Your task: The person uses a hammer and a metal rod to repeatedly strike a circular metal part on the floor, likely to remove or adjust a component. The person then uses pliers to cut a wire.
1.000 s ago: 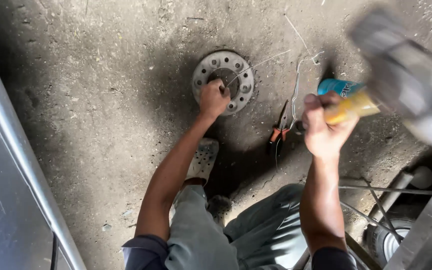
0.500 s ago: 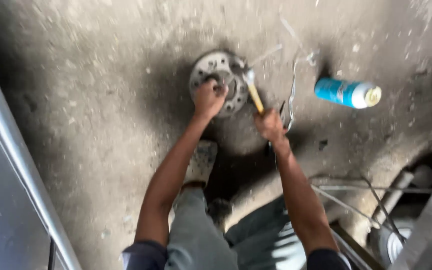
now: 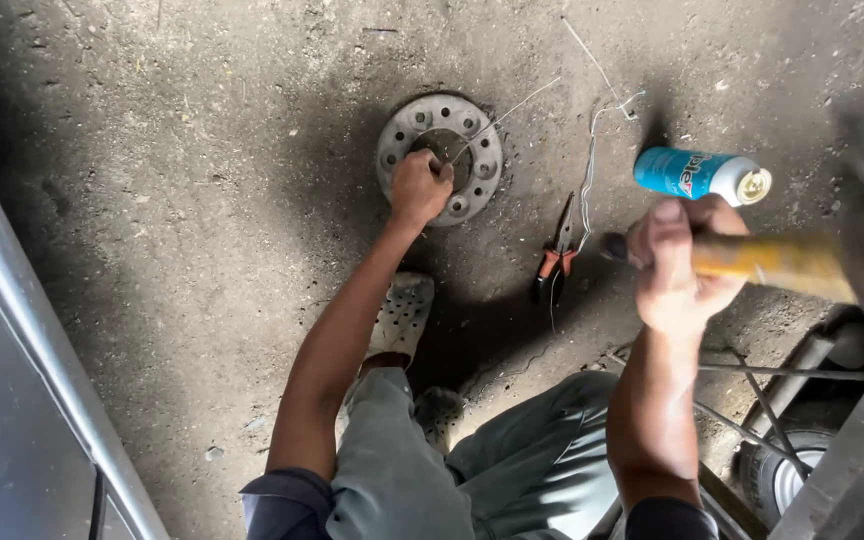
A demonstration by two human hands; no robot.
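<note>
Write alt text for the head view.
A person's left hand rests on a round metal disc on the dirty floor while the right hand raises a wooden-handled hammer. Pliers and a blue spray can lie nearby.

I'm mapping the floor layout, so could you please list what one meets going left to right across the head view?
Metal rail → left hand on the round metal disc → pliers → right hand gripping the hammer handle.

Left hand [image 3: 419,186] grips metal disc [image 3: 440,157]; right hand [image 3: 680,265] raises hammer [image 3: 782,262].
</note>
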